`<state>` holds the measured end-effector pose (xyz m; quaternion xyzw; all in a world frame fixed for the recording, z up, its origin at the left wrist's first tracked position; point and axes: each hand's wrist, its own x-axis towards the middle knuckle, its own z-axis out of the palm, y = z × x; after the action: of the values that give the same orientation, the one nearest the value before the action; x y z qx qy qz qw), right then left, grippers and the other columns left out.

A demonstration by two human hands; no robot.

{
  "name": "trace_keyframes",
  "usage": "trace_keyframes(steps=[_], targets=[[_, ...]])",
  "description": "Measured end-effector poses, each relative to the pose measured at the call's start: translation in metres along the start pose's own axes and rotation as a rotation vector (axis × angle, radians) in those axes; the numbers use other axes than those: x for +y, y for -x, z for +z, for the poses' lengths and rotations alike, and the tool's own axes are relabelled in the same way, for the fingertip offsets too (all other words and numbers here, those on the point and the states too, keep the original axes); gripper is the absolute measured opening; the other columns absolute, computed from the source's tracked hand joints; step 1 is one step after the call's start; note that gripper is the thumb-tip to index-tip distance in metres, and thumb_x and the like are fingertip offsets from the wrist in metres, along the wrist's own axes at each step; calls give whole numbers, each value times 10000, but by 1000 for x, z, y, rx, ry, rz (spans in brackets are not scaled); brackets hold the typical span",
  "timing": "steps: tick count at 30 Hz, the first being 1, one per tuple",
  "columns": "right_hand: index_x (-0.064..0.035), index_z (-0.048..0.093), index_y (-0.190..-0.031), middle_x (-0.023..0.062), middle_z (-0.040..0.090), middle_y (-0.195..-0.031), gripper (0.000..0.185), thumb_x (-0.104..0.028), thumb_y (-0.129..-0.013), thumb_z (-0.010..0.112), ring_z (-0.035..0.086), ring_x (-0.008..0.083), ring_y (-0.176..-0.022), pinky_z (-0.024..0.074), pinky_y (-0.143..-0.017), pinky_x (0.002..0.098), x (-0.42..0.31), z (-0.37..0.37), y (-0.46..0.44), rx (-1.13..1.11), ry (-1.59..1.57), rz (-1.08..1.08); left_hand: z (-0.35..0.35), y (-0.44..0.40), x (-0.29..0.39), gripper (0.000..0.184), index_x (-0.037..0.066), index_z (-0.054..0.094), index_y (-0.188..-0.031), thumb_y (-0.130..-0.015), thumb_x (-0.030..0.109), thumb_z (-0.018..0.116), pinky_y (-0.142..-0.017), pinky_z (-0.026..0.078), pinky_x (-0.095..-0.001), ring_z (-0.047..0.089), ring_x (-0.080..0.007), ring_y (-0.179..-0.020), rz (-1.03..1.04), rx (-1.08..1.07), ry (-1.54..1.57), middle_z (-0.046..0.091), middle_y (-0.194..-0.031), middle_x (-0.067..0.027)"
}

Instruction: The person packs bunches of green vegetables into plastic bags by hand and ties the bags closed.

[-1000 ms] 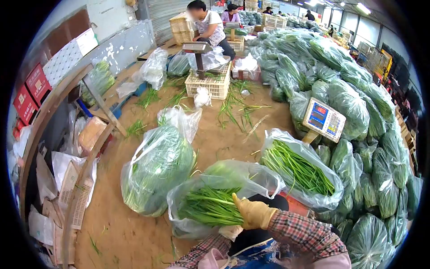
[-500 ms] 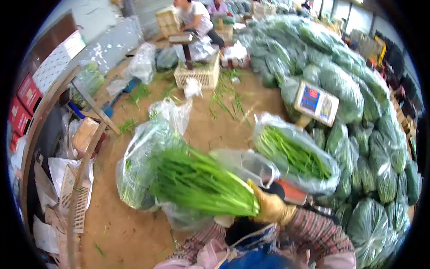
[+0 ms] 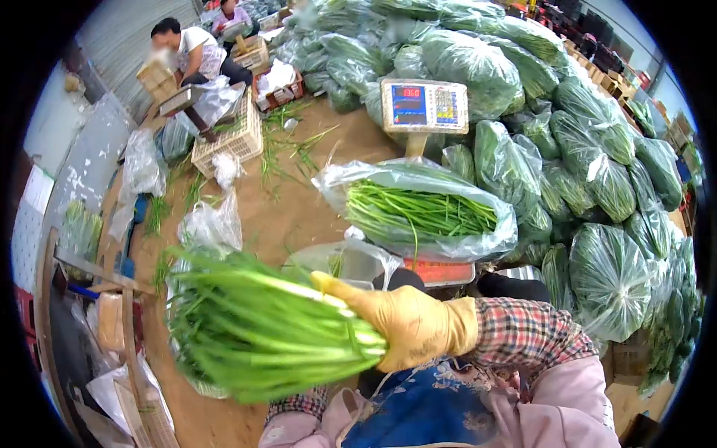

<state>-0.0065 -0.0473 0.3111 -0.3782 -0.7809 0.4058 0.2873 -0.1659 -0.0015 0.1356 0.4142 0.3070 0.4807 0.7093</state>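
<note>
My right hand [image 3: 407, 321], in a yellow glove, is closed round the pale stem ends of a large bunch of green stalks [image 3: 261, 328], whose leaves point left and are blurred. The bunch hides my left hand; only its checked cuff [image 3: 299, 402] shows below. Beyond the bunch, an open plastic bag of green stalks [image 3: 422, 213] lies on a scale with a lit display [image 3: 424, 106]. An open, see-through bag [image 3: 340, 261] sits between the bunch and the scale. Another filled bag is partly covered by the leaves at the left.
Many bagged greens [image 3: 478, 71] are piled at the right and back. A cream crate [image 3: 231, 138] with a second scale stands at the back left, near a crouching person [image 3: 202, 52]. Loose stalks lie on the brown floor [image 3: 287, 213]. A wooden frame [image 3: 46, 328] is at the left.
The bunch has come up out of the open bag and nearer the camera, in my right hand. The view has swung to the right.
</note>
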Motion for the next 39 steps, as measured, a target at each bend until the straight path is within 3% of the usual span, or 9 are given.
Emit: trace_keyframes(steps=[1, 8, 12, 15, 19, 24, 26, 30, 39], targets=[[-35, 46, -1404, 218, 450, -1237, 903, -110, -693, 598, 558, 316, -997, 469, -817, 305, 5, 1, -3, 56, 20, -235, 3, -12, 8, 674, 24, 324, -1307, -756, 218, 660, -994, 316, -348, 402, -256, -1184, 67, 6, -112, 400, -1294, -190], [-3, 83, -1388, 193, 551, -967, 889, -82, -674, 607, 602, 309, -719, 500, -534, 357, -5, -24, -5, 23, 191, -283, 24, -149, 26, 681, 14, 329, -1299, -741, 169, 687, -1005, 304, -348, 397, -266, -1190, 609, 294, -1011, 396, -1298, -198], [-21, 116, -1389, 164, 559, -876, 809, -65, -713, 560, 602, 301, -666, 496, -515, 351, 6, -42, 0, 2, 248, -317, 14, -229, -9, 708, -13, 354, -1276, -702, 161, 731, -963, 363, -365, 448, -270, -1153, 373, 470, -1330, 423, -1278, -207], [-61, 139, -1391, 166, 581, -840, 695, -76, -784, 478, 606, 289, -585, 494, -452, 336, 29, -52, 9, 161, 460, -370, 3, -252, -28, 244, -5, 543, -995, -800, 122, 619, -609, 507, -298, 611, -198, -730, 61, 198, -226, 626, -915, -103], [-91, 104, -1402, 174, 589, -841, 706, -117, -805, 480, 611, 273, -590, 494, -446, 336, 109, -60, 10, 51, 647, -191, 6, -237, -11, 219, -1, 552, -1006, -850, 153, 562, -567, 503, -278, 613, -187, -681, 89, 181, -284, 635, -894, -117], [-97, 38, -1409, 217, 569, -953, 973, -127, -671, 672, 580, 362, -856, 478, -727, 382, 208, -82, 13, 106, 430, 141, -4, -232, 7, 253, -2, 546, -1035, -859, 180, 551, -590, 501, -269, 614, -172, -691, 83, 116, -163, 637, -888, -112], [-116, 68, -1409, 234, 561, -1024, 943, -103, -671, 656, 570, 354, -929, 469, -803, 368, 241, -93, 21, 241, 321, -3, -8, -231, 15, 266, -2, 544, -1046, -862, 190, 546, -599, 500, -265, 614, -166, -694, 78, 79, -99, 638, -885, -110], [-133, 430, -1270, 174, 536, -1148, 709, -83, -625, 719, 522, 307, -1039, 423, -908, 330, 355, -140, 118, 330, 571, 484, -13, -227, 31, 293, -3, 539, -1069, -869, 212, 537, -617, 499, -259, 614, -154, -702, 66, 6, 30, 640, -881, -106], [0, 438, -1199, 201, 552, -1083, 693, -301, -654, 741, 555, 309, -956, 454, -831, 360, 281, -145, 142, 288, 738, 772, 27, -215, 33, 236, 15, 572, -928, -724, 54, 684, -646, 480, -248, 581, -137, -683, 210, 299, -503, 597, -842, -45]])
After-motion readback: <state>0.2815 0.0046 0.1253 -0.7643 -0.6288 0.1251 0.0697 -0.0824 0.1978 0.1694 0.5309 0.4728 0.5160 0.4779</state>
